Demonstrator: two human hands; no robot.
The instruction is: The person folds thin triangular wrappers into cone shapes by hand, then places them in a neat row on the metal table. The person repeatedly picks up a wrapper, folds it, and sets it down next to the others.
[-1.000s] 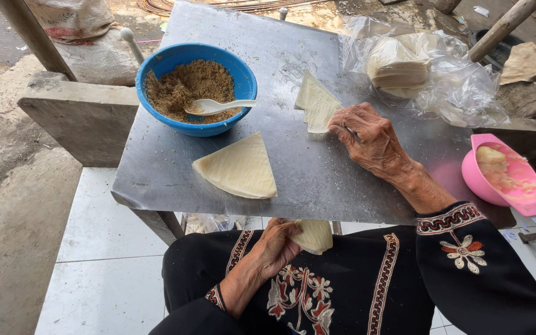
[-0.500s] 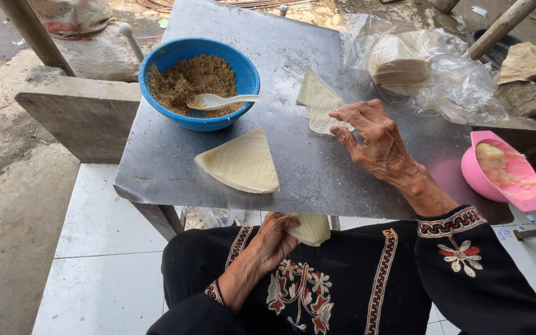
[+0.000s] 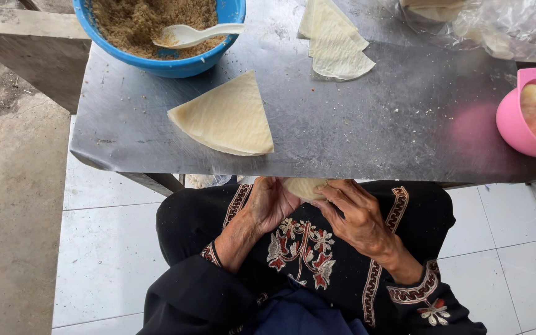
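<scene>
- While both hands are working below the table (image 3: 317, 149) edge, over the lap, the left hand (image 3: 271, 205) is cupping a pale wrapper (image 3: 304, 188) and the right hand (image 3: 352, 214) is closing its fingers onto the wrapper's near side, pinching it.
- Judging from this, the folding is going best with thumbs pressing the seam flat and the open mouth staying upward.
- Another wedge (image 3: 226, 118) is lying flat on the table, near the blue bowl (image 3: 169, 62) of brown filling with its spoon (image 3: 193, 34).
- More wedges (image 3: 336, 43) are lying further back, and a pink bowl (image 3: 519, 121) is sitting at the right edge.
</scene>
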